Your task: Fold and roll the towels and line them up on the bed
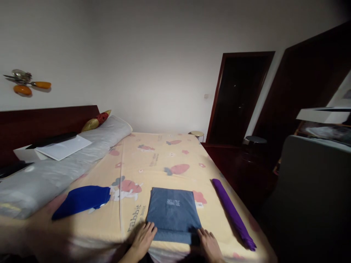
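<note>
A folded grey-blue garment point(174, 212) with white lettering lies flat on the bed, near its front edge. A fold line runs across its lower part. My left hand point(144, 237) is at the lower left corner, fingers curled over the cloth's edge. At the lower right corner, my right hand point(210, 244) has its fingers bent on the cloth in the same way. Both thumbs are mostly hidden. To the left lies a folded bright blue cloth point(83, 200). On the right, a long purple roll of fabric point(231, 212) rests along the bed's side.
The bed has a cream sheet point(153, 151) printed with carrots and rabbits. A grey bedding roll point(68, 171) lies by the dark headboard point(49, 122), with a white flat box point(64, 147) on it. Stools point(197, 134) and a dark door point(241, 98) are beyond.
</note>
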A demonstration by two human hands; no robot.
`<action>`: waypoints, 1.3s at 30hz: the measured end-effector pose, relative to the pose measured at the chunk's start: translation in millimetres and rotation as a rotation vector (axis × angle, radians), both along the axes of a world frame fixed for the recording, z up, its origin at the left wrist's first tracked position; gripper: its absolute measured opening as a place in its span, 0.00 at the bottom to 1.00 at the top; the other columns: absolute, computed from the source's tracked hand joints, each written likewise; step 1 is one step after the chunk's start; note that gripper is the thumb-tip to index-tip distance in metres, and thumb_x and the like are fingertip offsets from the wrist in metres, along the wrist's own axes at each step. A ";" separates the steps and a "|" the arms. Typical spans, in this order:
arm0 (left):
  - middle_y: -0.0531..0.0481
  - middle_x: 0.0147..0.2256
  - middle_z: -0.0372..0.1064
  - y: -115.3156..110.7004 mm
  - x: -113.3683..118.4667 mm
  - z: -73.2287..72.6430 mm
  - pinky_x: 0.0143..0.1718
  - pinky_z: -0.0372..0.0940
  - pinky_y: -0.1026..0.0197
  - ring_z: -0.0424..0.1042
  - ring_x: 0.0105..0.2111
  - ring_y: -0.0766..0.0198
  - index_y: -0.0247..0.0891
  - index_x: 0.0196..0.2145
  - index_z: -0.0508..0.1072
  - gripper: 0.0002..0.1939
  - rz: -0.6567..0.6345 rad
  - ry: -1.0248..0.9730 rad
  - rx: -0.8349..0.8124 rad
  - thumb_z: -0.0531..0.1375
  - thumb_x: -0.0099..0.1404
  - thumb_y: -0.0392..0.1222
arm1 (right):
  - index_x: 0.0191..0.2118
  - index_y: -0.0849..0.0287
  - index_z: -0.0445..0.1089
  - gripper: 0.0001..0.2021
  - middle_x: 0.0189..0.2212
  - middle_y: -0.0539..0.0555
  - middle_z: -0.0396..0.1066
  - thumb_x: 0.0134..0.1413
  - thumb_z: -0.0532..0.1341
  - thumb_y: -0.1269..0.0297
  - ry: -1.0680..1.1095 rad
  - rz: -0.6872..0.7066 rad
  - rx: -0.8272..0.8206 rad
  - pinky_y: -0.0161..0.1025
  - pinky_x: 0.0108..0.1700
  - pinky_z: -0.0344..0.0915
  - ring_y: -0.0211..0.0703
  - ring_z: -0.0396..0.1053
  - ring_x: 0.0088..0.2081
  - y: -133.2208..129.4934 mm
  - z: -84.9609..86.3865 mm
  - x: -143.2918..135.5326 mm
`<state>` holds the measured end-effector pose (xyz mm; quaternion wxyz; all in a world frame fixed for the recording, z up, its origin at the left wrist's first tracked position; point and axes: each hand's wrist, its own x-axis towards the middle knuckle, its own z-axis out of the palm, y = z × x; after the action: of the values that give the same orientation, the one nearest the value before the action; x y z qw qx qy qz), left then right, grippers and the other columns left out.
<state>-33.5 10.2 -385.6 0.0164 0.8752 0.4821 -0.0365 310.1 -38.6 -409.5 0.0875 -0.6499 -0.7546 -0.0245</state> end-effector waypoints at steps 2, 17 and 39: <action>0.47 0.61 0.61 -4.1 6.1 -4.7 0.61 0.56 0.48 0.59 0.61 0.56 0.45 0.59 0.63 0.35 -0.036 -0.018 -0.046 0.44 0.57 0.22 | 0.48 0.58 0.72 0.28 0.46 0.60 0.75 0.43 0.48 0.83 -0.024 -0.015 -0.018 0.45 0.47 0.65 0.52 0.72 0.46 -1.9 3.0 -10.5; 0.44 0.65 0.53 -24.1 20.7 -3.4 0.64 0.49 0.44 0.50 0.65 0.52 0.44 0.64 0.52 0.36 -0.098 -0.071 -0.175 0.49 0.59 0.28 | 0.64 0.50 0.55 0.43 0.64 0.54 0.56 0.35 0.54 0.77 0.078 0.254 -0.322 0.57 0.61 0.53 0.57 0.59 0.61 -16.3 27.7 -43.2; 0.48 0.48 0.71 -0.4 -3.9 25.7 0.56 0.56 0.53 0.66 0.52 0.58 0.42 0.47 0.71 0.22 0.130 -0.067 -0.081 0.49 0.59 0.28 | 0.38 0.57 0.73 0.15 0.42 0.56 0.74 0.48 0.52 0.74 0.044 -0.019 -0.113 0.46 0.51 0.54 0.51 0.66 0.47 -6.7 29.0 0.2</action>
<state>-37.5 9.9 -359.9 0.0703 0.8414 0.5352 -0.0254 310.2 -45.3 -380.4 0.0670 -0.6613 -0.7464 0.0318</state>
